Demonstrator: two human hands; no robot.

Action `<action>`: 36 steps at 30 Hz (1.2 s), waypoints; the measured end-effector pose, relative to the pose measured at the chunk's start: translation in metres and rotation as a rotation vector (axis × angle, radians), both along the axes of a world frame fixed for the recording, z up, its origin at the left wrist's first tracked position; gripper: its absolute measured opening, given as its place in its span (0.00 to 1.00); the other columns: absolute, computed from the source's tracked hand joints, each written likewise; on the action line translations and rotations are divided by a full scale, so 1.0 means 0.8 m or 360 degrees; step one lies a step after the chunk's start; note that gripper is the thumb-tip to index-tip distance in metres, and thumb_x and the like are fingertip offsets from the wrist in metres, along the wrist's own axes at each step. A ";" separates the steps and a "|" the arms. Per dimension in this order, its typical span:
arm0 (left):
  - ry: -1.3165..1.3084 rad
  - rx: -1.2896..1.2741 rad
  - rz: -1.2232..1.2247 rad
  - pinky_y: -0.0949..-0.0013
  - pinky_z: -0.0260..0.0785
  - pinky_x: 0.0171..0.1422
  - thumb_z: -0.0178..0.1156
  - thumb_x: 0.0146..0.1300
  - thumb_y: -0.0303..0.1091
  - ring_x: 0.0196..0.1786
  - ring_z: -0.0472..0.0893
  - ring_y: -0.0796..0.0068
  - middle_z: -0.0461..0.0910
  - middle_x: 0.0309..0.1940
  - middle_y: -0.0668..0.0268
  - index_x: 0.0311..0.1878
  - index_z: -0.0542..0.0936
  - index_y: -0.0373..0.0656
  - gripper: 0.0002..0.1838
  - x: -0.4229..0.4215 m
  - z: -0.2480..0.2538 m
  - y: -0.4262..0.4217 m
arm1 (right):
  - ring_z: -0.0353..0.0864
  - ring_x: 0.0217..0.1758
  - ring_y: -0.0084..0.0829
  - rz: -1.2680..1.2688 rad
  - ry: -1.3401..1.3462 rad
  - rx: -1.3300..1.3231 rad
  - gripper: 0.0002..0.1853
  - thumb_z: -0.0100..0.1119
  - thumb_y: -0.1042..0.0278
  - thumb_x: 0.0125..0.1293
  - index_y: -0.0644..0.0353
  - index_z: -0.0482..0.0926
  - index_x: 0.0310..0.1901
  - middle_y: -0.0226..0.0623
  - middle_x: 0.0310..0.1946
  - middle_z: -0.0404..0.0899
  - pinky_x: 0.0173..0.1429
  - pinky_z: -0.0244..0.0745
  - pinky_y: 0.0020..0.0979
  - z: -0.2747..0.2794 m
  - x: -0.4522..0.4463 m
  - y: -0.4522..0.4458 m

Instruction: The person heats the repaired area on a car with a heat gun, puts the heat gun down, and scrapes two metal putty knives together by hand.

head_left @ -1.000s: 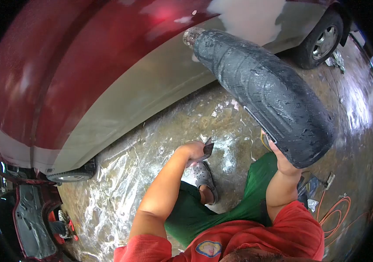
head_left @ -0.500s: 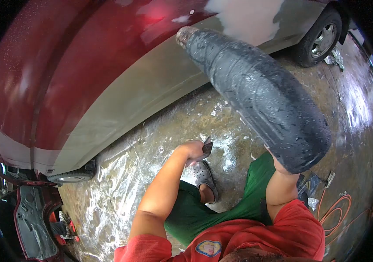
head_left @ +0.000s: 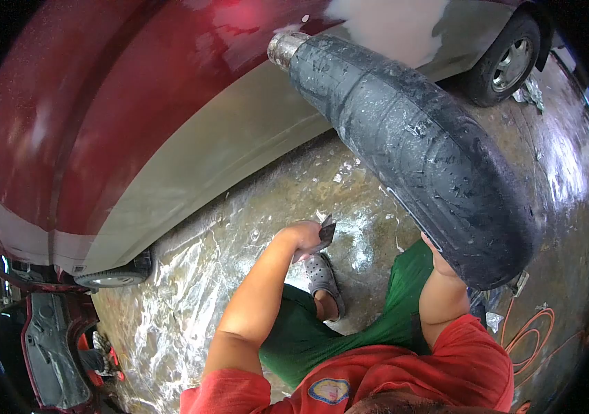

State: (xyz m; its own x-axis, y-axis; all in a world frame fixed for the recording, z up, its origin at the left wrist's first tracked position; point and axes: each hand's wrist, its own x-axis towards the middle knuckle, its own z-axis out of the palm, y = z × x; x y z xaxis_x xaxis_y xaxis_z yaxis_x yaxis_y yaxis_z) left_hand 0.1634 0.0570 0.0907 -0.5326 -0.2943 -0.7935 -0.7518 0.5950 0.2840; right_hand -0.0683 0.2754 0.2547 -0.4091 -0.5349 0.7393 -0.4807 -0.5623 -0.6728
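here's the car's side (head_left: 191, 159) on the left, then the metal nozzle (head_left: 285, 50) up near it, the left hand (head_left: 301, 237) closed on a dark flat piece (head_left: 327, 234), and the black tool (head_left: 412, 138), long axis slanting down to the nearer right hand (head_left: 441, 259), partly hidden but gripping, the nozzle up and left of those fingers

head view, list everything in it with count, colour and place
car: one, red and beige, upper left
wheels: two, black tyres, upper right, lower left
nozzled tool: one, black, centre right
flat pieces: count unclear, dark, centre
panel: one, grey-black, lower left
cord: one seen, orange, lower right
floor: one, brown, below
clog: one, grey, centre
left hand: one, bare, holding pieces
right hand: one, bare, under tool
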 end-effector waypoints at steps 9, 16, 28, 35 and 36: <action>0.0148 -0.0051 0.0152 0.56 0.77 0.33 0.55 0.49 0.28 0.28 0.86 0.59 0.85 0.25 0.52 0.33 0.86 0.36 0.12 0.007 -0.024 -0.002 | 0.80 0.55 0.39 -0.0040 0.0021 0.0000 0.25 0.66 0.71 0.60 0.67 0.74 0.59 0.43 0.50 0.82 0.67 0.67 0.41 0.006 -0.003 -0.006; -0.0027 -0.0034 0.0021 0.56 0.76 0.45 0.56 0.54 0.34 0.37 0.87 0.58 0.86 0.28 0.54 0.37 0.84 0.36 0.13 -0.010 0.026 0.006 | 0.81 0.53 0.39 -0.0081 0.0041 0.0029 0.23 0.65 0.71 0.61 0.67 0.75 0.58 0.42 0.47 0.83 0.67 0.67 0.41 0.000 -0.004 -0.004; 0.0068 0.0074 0.0051 0.60 0.76 0.36 0.54 0.54 0.31 0.27 0.86 0.62 0.85 0.22 0.57 0.31 0.83 0.38 0.10 -0.006 0.012 0.000 | 0.82 0.45 0.34 -0.0292 -0.0084 -0.0114 0.15 0.63 0.73 0.62 0.68 0.78 0.49 0.37 0.35 0.85 0.60 0.71 0.39 0.023 0.005 -0.008; 0.0118 -0.0023 -0.0050 0.57 0.76 0.44 0.57 0.56 0.34 0.35 0.87 0.57 0.86 0.29 0.55 0.38 0.84 0.38 0.12 -0.002 -0.008 -0.006 | 0.79 0.38 0.32 -0.0499 -0.0202 -0.0096 0.11 0.58 0.75 0.65 0.69 0.76 0.47 0.41 0.36 0.81 0.48 0.75 0.33 0.029 0.001 -0.007; 0.0093 -0.0014 -0.0053 0.56 0.76 0.44 0.57 0.56 0.35 0.36 0.87 0.57 0.86 0.30 0.55 0.38 0.83 0.38 0.12 -0.005 -0.004 -0.005 | 0.79 0.38 0.31 -0.0436 -0.0280 -0.0131 0.11 0.57 0.76 0.65 0.70 0.76 0.47 0.42 0.36 0.81 0.47 0.75 0.32 0.035 0.001 -0.008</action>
State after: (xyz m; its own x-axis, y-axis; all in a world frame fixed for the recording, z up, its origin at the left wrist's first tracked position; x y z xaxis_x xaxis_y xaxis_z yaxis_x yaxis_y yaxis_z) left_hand 0.1596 0.0532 0.0871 -0.5878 -0.2825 -0.7581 -0.7138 0.6222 0.3216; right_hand -0.0673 0.2691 0.2825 -0.6549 -0.3287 0.6805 -0.5018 -0.4841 -0.7168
